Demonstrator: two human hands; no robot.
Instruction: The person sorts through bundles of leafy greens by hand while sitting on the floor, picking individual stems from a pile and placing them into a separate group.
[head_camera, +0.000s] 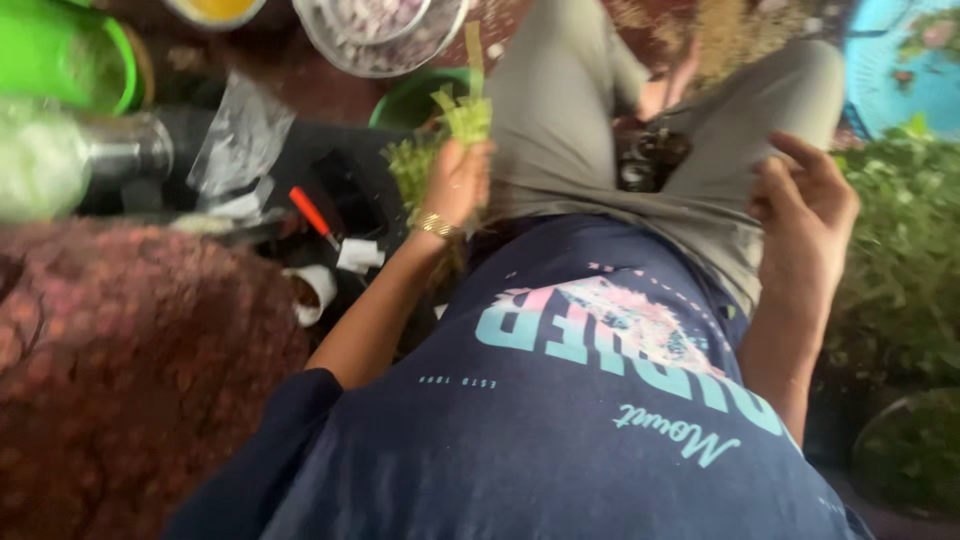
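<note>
Left hand (458, 185), centre frame, has its grip clamped on a bunch of green leaves (462, 118); right hand (808, 215), at right, rests loosely apart on the grey trouser knee (720, 170).

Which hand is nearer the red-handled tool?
Left. The left hand, closed around a bunch of green leaves, is just right of the red-handled tool in the picture. The right hand is across the lap, empty.

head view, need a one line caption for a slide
Seated person's left hand grips a bunch of leafy greens while the right hand rests open on the knee beside a heap of herbs.
</note>
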